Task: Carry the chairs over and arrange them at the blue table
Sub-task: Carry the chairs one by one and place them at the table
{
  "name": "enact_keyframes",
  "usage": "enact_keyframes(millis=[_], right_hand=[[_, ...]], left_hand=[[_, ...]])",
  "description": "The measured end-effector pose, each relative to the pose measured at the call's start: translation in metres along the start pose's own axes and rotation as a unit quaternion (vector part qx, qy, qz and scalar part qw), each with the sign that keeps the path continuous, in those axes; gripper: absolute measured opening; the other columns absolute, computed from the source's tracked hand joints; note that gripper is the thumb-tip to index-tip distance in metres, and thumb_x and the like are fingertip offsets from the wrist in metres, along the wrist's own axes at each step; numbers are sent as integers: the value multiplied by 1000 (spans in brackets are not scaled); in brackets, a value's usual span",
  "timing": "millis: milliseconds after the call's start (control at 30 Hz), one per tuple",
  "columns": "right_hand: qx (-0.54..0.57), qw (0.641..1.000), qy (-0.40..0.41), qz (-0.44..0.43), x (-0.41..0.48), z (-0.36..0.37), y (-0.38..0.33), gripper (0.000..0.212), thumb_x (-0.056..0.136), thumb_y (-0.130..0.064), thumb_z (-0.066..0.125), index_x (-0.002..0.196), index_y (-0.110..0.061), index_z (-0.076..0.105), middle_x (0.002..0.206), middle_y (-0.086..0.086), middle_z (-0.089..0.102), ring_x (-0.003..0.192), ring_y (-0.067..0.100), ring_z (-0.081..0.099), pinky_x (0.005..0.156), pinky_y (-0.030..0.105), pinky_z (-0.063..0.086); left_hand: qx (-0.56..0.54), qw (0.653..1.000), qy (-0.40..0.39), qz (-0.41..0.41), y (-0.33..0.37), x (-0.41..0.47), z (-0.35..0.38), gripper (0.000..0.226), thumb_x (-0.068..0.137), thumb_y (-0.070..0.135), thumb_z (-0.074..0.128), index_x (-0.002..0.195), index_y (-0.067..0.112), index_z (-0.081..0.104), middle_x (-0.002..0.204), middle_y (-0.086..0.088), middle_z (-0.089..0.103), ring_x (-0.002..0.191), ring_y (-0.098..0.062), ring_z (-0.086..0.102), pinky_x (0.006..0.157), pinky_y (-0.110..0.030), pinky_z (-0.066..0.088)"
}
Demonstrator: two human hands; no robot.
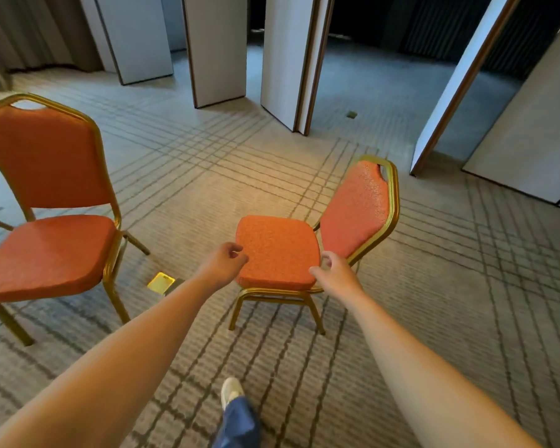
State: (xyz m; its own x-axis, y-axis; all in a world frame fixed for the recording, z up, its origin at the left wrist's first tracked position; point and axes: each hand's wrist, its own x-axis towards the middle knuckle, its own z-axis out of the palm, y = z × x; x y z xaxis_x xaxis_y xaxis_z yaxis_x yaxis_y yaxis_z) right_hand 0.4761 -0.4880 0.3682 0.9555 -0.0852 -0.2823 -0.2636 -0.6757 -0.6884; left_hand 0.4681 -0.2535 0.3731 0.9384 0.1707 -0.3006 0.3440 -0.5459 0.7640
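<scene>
An orange padded chair with a gold metal frame [277, 250] stands on the carpet straight ahead, its seat toward me and its back tilted away to the right. My left hand [223, 263] is at the seat's left edge with loosely curled fingers, holding nothing. My right hand [333, 273] is at the seat's right front corner, fingers also loosely curled and empty. A second orange chair [46, 247] stands to the left, facing right. The blue table is not in view.
White folding partition panels [219, 50] stand along the back, with dark gaps between them. More panels [530, 130] are at the right. A small brass floor plate [161, 282] lies between the chairs. My shoe [231, 390] is on the patterned carpet below.
</scene>
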Motion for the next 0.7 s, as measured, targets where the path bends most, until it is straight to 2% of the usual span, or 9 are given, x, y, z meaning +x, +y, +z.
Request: enact_keyframes(millis=[133, 300, 400, 500, 633, 700], right_hand=[[17, 999, -22, 35, 94, 5, -7, 55, 90, -35, 60, 141, -21, 44, 145, 4, 45, 129, 21, 47, 102, 34, 40], [7, 997, -45, 61, 186, 10, -13, 58, 88, -35, 60, 142, -20, 44, 142, 5, 48, 125, 22, 51, 99, 33, 43], [7, 995, -62, 79, 230, 13, -13, 57, 90, -34, 59, 143, -20, 41, 143, 6, 47, 121, 23, 53, 94, 32, 45], [16, 992, -83, 98, 281, 15, -12, 59, 90, -33, 59, 145, -19, 39, 148, 9, 42, 127, 24, 50, 100, 36, 45], [16, 988, -104, 108, 351, 20, -14, 60, 91, -33, 59, 146, -18, 39, 146, 9, 42, 128, 25, 48, 103, 40, 44], [18, 986, -117, 113, 389, 27, -10, 62, 86, -38, 59, 144, -20, 42, 144, 6, 46, 125, 24, 51, 103, 44, 46]], left_hand=[[11, 999, -26, -18, 9, 108, 2, 47, 94, 35, 55, 135, 13, 50, 129, -7, 56, 111, -22, 55, 88, -29, 40], [28, 997, -60, -38, 21, 209, 7, 46, 95, 31, 54, 135, 8, 50, 125, -8, 58, 95, -16, 54, 82, -29, 40], [40, 995, -73, -56, 24, 252, 14, 45, 95, 33, 55, 133, 8, 52, 123, -7, 59, 95, -16, 56, 81, -29, 42], [43, 992, -83, -78, 28, 298, 23, 45, 95, 34, 54, 133, 11, 51, 123, -7, 60, 93, -15, 55, 79, -27, 40], [24, 990, -75, -114, 29, 361, 39, 47, 93, 37, 55, 133, 12, 52, 126, -5, 61, 100, -19, 61, 88, -33, 48], [18, 987, -65, -145, 32, 391, 49, 47, 94, 36, 54, 135, 14, 50, 127, -3, 58, 99, -19, 61, 82, -29, 45]])
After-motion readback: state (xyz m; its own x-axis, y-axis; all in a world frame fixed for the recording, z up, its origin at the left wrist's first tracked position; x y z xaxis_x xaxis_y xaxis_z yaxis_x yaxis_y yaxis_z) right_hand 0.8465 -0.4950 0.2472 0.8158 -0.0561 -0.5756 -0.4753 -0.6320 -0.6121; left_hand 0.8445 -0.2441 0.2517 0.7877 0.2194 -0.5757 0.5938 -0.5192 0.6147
